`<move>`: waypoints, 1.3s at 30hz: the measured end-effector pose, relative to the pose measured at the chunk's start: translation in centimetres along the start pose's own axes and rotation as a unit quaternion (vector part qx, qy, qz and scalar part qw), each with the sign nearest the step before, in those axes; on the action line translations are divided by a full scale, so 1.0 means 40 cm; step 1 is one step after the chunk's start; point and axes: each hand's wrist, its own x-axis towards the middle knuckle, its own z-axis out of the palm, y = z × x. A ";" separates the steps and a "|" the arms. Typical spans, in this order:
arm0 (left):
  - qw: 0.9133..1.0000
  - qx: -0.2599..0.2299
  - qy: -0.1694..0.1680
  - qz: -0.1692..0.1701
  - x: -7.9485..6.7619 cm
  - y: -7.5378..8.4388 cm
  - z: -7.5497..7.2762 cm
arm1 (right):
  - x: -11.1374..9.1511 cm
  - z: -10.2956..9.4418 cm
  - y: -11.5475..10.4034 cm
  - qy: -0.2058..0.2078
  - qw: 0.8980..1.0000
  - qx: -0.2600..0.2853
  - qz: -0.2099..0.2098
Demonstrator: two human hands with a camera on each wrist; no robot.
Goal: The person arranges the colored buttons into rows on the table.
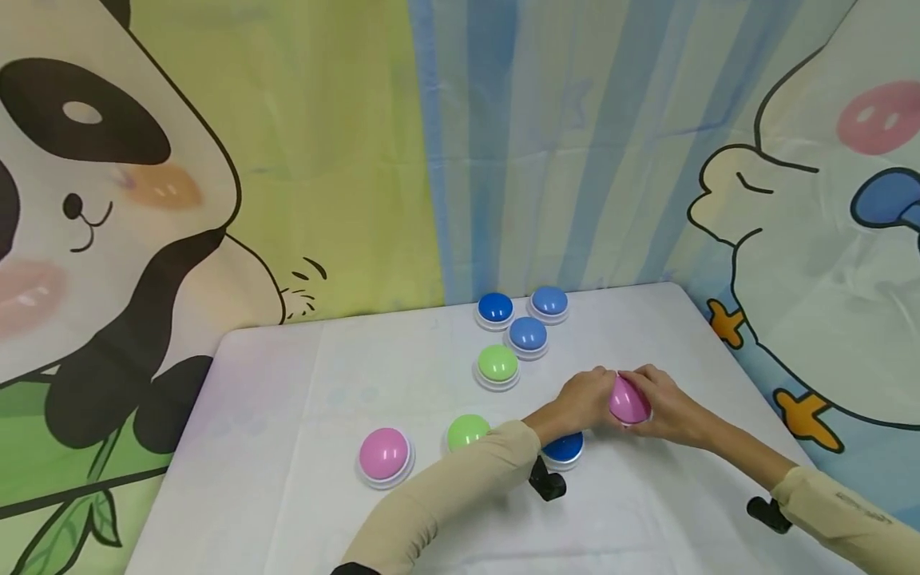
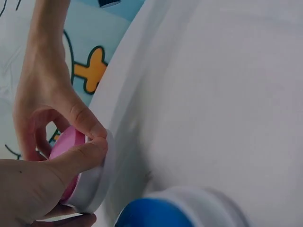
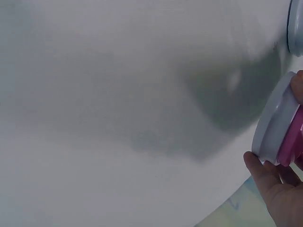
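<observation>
Both hands hold a pink dome-topped button with a white base (image 1: 630, 399) above the right part of the table, tilted on its side. My left hand (image 1: 585, 399) grips its left edge and my right hand (image 1: 668, 409) its right edge. In the left wrist view, both thumbs meet on the rim of the white base (image 2: 99, 175). A dark blue button (image 1: 564, 449) sits on the table just below my left hand, partly hidden by the wrist. The right wrist view shows the held button's white base (image 3: 274, 123) at its right edge.
Left of the left forearm stand a pink button (image 1: 384, 455) and a green button (image 1: 467, 431). Farther back are another green button (image 1: 497, 365), two lighter blue buttons (image 1: 528, 334) and a dark blue one (image 1: 495, 308). A printed curtain (image 1: 345, 160) hangs behind the white table (image 1: 273, 399).
</observation>
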 end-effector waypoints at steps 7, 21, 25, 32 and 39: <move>0.997 0.075 -0.018 0.021 -0.021 0.060 0.029 | -0.070 0.010 -0.004 0.005 0.999 -0.011 -0.031; 0.991 0.128 -0.035 0.020 -0.030 0.081 0.087 | -0.098 0.028 0.001 -0.032 0.998 -0.033 -0.034; 0.992 0.121 -0.045 0.013 -0.031 0.083 0.090 | -0.093 0.032 0.001 -0.045 0.998 -0.039 -0.032; 0.985 0.162 -0.067 0.001 -0.022 0.092 0.084 | -0.073 0.026 -0.001 -0.075 0.994 -0.065 -0.037; 0.984 0.152 -0.096 -0.010 -0.013 0.095 0.079 | -0.067 0.022 -0.002 -0.102 0.992 -0.077 -0.017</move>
